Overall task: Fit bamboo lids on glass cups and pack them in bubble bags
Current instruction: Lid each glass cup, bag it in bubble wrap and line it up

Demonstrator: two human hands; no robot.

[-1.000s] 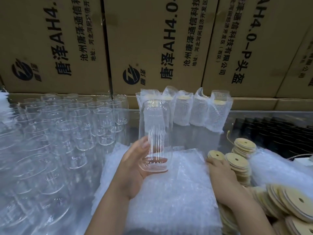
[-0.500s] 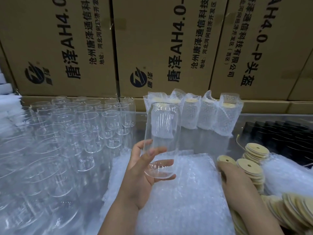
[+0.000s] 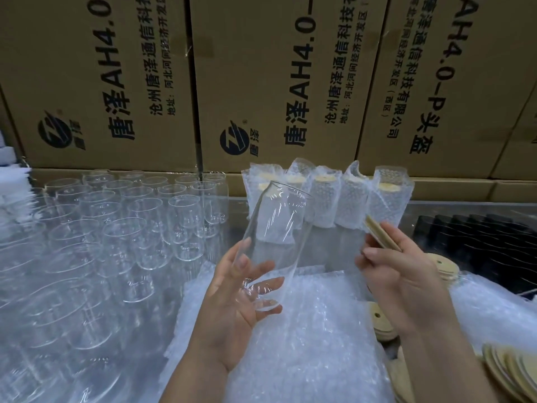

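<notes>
At nine o'clock stand rows of empty glasses (image 3: 116,228). At centre the left hand (image 3: 232,309) grips a glass cup (image 3: 276,234) by its base, tilted toward one o'clock (mouth up), above the bubble bags (image 3: 305,350) at six. At three o'clock the right hand (image 3: 406,280) pinches a bamboo lid (image 3: 380,235) edge-on, apart from the cup

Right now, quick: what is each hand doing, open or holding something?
Left hand: holds a glass cup near its base, tilted.
Right hand: pinches a bamboo lid, seen edge-on.
</notes>
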